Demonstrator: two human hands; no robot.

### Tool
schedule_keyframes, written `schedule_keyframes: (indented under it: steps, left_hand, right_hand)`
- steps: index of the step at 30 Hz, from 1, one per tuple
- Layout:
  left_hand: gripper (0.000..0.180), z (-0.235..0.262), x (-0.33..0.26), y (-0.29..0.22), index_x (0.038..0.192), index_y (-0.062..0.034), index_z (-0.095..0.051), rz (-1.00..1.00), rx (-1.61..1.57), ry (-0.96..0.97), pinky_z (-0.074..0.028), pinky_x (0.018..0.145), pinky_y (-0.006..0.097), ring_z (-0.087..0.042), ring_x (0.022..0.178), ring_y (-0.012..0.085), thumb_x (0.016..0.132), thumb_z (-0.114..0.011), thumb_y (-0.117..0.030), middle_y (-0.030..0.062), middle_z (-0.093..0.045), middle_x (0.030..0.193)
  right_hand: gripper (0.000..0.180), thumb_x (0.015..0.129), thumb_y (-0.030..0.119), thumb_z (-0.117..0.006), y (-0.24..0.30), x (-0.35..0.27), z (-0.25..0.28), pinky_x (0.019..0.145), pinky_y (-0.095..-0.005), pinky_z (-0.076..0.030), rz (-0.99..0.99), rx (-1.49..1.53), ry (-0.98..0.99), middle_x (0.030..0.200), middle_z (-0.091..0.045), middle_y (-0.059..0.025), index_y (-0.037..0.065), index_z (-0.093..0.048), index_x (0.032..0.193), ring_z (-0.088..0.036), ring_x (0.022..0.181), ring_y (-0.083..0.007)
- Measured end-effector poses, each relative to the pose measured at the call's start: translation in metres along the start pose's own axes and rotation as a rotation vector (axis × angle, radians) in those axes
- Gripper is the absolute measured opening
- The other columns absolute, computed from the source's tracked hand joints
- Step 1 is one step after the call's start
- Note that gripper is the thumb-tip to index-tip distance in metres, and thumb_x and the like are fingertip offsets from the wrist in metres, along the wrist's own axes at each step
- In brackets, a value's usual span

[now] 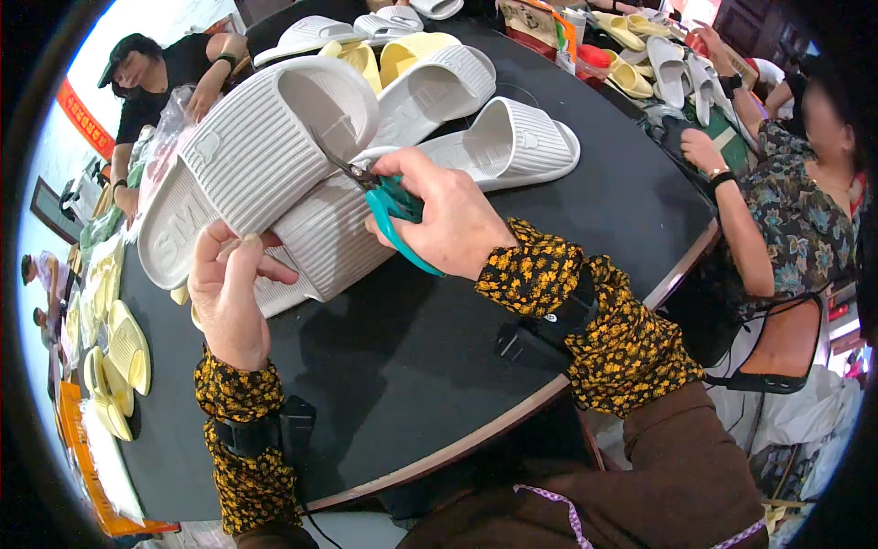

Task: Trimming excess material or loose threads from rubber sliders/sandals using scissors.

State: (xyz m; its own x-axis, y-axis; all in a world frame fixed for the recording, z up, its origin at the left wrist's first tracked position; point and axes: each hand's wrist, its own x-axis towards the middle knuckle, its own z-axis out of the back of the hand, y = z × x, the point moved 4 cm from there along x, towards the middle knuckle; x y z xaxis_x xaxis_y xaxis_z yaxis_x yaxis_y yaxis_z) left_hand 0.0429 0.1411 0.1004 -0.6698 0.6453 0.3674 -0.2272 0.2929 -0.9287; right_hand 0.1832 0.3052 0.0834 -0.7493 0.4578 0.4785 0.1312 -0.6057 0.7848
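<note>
My right hand (450, 212) is wrapped round a pair of scissors (395, 229) with teal handles. Their dark blades point up and left, against the opening edge of a light grey slide sandal (261, 142) with a ribbed strap. With thumb and forefinger pressed together, my left hand (233, 293) pinches that sandal at the lower edge of its strap. The sandal is tilted, its toe end toward the lower left. Beneath it lies a second grey slide sandal (334, 233), partly covered by the first one and by the scissors.
More grey sandals (526, 142) and yellow sandals (416, 50) lie beyond on the black table (439, 339). Yellow sandals (128, 343) stand at the left edge. People sit at the far left and right, the right one near a black-framed chair (777, 343).
</note>
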Motion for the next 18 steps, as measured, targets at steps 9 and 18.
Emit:
schedule_keyframes:
  steps: [9, 18]
  left_hand:
    - [0.024, 0.0043, 0.0011, 0.0025, 0.108, 0.0026, -0.05, -0.004, -0.005, 0.006, -0.049, 0.052, 0.027, -0.057, 0.063, 0.016, 0.085, -0.05, -0.006, 0.0141, -0.061, 0.088]
    - [0.017, 0.0042, 0.0005, 0.0008, 0.1, 0.0022, -0.05, 0.012, -0.022, -0.036, -0.047, 0.055, 0.025, -0.057, 0.057, 0.0167, 0.084, -0.049, -0.004, 0.0128, -0.06, 0.085]
  right_hand:
    - [0.036, 0.076, 0.01, -0.067, 0.0059, -0.0013, 0.0012, 0.06, -0.0259, -0.047, 0.031, -0.081, -0.02, 0.07, -0.06, -0.0083, -0.001, -0.049, 0.104, -0.057, 0.063, -0.0094]
    - [0.042, 0.074, 0.011, -0.069, 0.003, -0.0005, 0.0009, 0.066, -0.0266, -0.046, 0.066, 0.027, -0.059, 0.076, -0.059, -0.0065, -0.001, -0.048, 0.109, -0.054, 0.069, -0.0092]
